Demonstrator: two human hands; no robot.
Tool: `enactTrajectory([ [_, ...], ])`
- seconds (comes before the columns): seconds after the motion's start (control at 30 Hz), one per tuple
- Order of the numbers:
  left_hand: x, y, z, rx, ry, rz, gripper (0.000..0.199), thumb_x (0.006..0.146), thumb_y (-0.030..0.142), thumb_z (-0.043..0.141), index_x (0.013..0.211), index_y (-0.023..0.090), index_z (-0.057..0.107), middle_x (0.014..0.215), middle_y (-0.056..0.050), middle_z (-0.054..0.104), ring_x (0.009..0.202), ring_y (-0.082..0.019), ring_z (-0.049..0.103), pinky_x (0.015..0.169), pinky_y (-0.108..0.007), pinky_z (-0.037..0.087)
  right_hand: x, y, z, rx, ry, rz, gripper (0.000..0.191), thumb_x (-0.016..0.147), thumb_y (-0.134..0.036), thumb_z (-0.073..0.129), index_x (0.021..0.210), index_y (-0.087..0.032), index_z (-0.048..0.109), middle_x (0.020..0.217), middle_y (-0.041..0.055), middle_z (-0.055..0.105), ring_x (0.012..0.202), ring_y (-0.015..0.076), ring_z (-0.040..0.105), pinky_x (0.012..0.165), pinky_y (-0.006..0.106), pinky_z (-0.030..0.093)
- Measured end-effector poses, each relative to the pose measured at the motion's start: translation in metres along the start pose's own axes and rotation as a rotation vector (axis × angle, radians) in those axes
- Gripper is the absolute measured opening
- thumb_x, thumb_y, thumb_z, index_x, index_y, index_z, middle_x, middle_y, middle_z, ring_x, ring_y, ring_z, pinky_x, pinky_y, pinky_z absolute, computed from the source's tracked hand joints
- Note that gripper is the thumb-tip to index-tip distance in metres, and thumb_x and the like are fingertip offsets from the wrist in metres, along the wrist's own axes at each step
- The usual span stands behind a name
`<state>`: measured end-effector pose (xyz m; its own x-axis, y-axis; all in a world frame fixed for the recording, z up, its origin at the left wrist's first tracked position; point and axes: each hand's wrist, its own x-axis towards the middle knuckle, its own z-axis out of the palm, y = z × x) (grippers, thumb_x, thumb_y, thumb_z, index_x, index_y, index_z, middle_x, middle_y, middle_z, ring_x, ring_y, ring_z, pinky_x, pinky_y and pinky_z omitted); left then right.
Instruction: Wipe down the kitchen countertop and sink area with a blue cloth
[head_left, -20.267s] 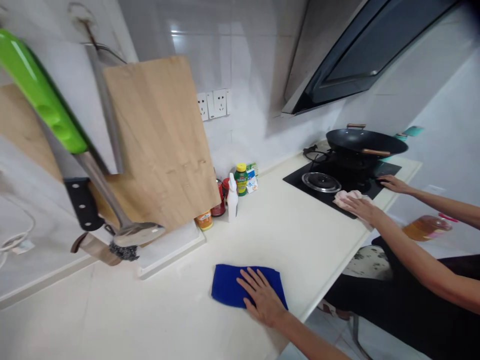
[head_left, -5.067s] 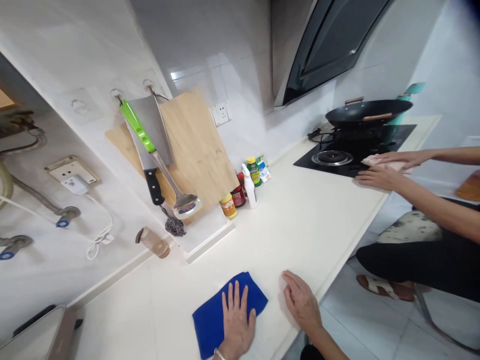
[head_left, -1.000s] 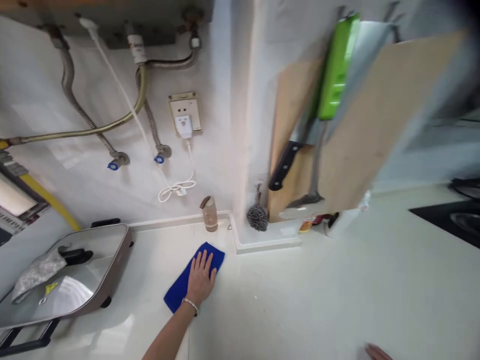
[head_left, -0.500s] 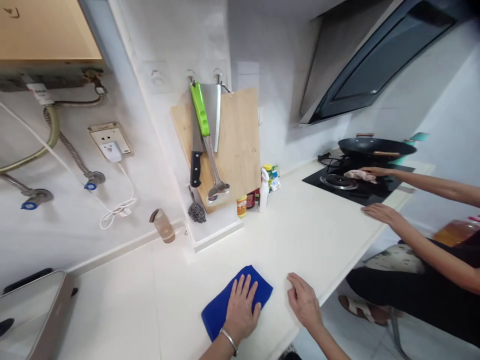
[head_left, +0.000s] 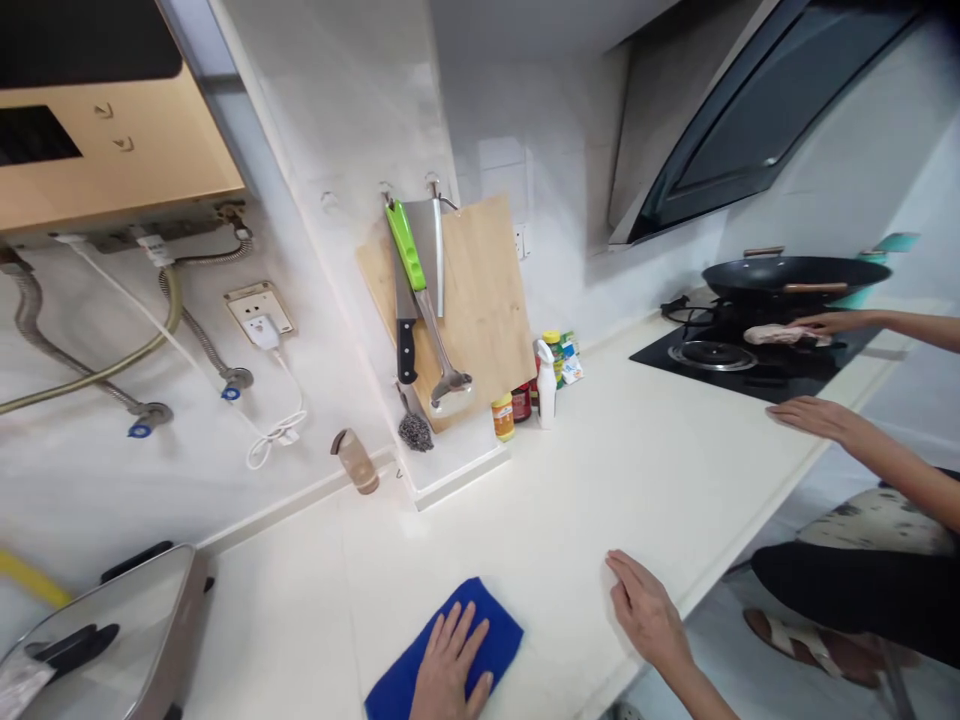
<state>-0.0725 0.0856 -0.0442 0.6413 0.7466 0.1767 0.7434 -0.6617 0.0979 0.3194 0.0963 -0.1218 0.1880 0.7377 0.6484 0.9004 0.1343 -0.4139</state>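
A blue cloth (head_left: 495, 640) lies spread on the white countertop (head_left: 570, 500) near the bottom of the view. My left hand (head_left: 448, 665) rests flat on top of it, fingers spread. To the right, my right hand (head_left: 646, 612) lies on the counter near its front edge, apart from the cloth. Its fingers are stretched out and nothing shows in them.
Another person's hand (head_left: 817, 322) holds a pale cloth (head_left: 772, 335) on the black hob (head_left: 727, 375), near a wok (head_left: 795, 275). A spray bottle (head_left: 546, 385), jars and a cutting board (head_left: 487, 300) stand by the wall. A pan (head_left: 176, 610) is at left.
The camera view has shifted. My left hand and the blue cloth sit lower and further left, with a wider gap to my right hand. The other person's pale cloth is still on the hob.
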Motion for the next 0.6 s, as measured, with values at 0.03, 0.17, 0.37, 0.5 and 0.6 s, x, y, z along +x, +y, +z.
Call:
enactTrajectory([
  [0.03, -0.008, -0.008, 0.002, 0.031, 0.021, -0.041, 0.066, 0.096, 0.039, 0.045, 0.155, 0.04, 0.016, 0.16, -0.001, 0.034, 0.147, -0.028, 0.035, 0.114, -0.054, 0.046, -0.001, 0.001, 0.001, 0.003, 0.008, -0.002, 0.037, 0.093, -0.026, 0.039, 0.123, -0.018, 0.059, 0.128, 0.0122, 0.063, 0.118, 0.025, 0.061, 0.104, 0.044, 0.052],
  [0.17, -0.023, -0.021, 0.009, 0.103, 0.058, -0.148, 0.066, 0.096, 0.041, 0.045, 0.155, 0.04, 0.016, 0.159, -0.001, 0.034, 0.146, -0.028, 0.037, 0.113, -0.053, 0.048, -0.004, 0.005, 0.004, 0.0, -0.002, -0.015, 0.037, 0.093, -0.028, 0.041, 0.123, -0.019, 0.059, 0.129, 0.0122, 0.063, 0.118, 0.0264, 0.062, 0.104, 0.045, 0.052],
  [0.37, 0.006, -0.007, -0.002, 0.054, 0.019, -0.156, 0.066, 0.098, 0.038, 0.041, 0.156, 0.036, 0.01, 0.164, -0.001, 0.023, 0.15, -0.028, 0.028, 0.118, -0.055, 0.041, -0.006, 0.009, 0.007, -0.036, -0.005, -0.049, 0.038, 0.093, -0.029, 0.042, 0.124, -0.016, 0.057, 0.129, 0.0137, 0.063, 0.116, 0.0272, 0.062, 0.101, 0.046, 0.052],
  [0.5, 0.048, -0.004, -0.008, -0.045, -0.073, -0.075, 0.066, 0.098, 0.039, 0.04, 0.156, 0.036, 0.008, 0.166, -0.001, 0.019, 0.152, -0.029, 0.023, 0.12, -0.058, 0.035, -0.005, 0.006, 0.005, -0.064, 0.008, -0.07, 0.037, 0.094, -0.03, 0.042, 0.126, -0.017, 0.055, 0.13, 0.0133, 0.063, 0.115, 0.0264, 0.062, 0.099, 0.045, 0.053],
  [0.6, 0.088, -0.004, 0.0, -0.138, -0.097, 0.005, 0.065, 0.098, 0.043, 0.039, 0.156, 0.037, 0.009, 0.167, 0.001, 0.014, 0.153, -0.027, 0.019, 0.124, -0.058, 0.028, -0.003, 0.005, 0.004, -0.066, 0.004, -0.059, 0.037, 0.094, -0.03, 0.042, 0.126, -0.017, 0.055, 0.13, 0.0135, 0.062, 0.116, 0.0262, 0.062, 0.098, 0.045, 0.053],
])
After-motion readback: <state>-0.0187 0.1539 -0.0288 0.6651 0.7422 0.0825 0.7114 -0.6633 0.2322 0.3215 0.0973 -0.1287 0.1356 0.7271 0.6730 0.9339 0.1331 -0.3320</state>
